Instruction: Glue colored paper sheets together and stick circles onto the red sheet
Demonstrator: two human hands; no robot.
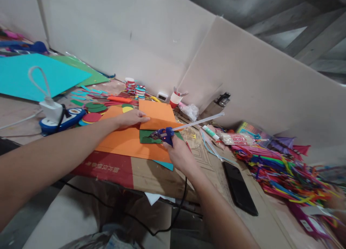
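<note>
L hand (pixel 132 118) pinches orange card (pixel 159 113), prob to expose green strip (pixel 144 140). R hand (pixel 180 152) grips glue gun (pixel 168 134) nr cardboard's (pixel 151 177) front edge.

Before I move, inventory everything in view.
Glue gun: one, blue, centre
Large sheets: at least two, orange, centre
Strip: one, green, centre
Cardboard: count unclear, brown, beneath
Discs: several, mixed, left
Back sheets: two, turquoise and green, left
Power strip: one, blue and white, left
Striped stacks: two, multicoloured, back
Cup: one, red and white, back
Bottle: one, dark, back
Phone: one, black, right
Craft stems: many, mixed, right
Cable: one, black, front
Smaller items: uncounted, mixed, scattered
Left hand: one, bare, holding large sheet
Right hand: one, bare, holding glue gun
</note>
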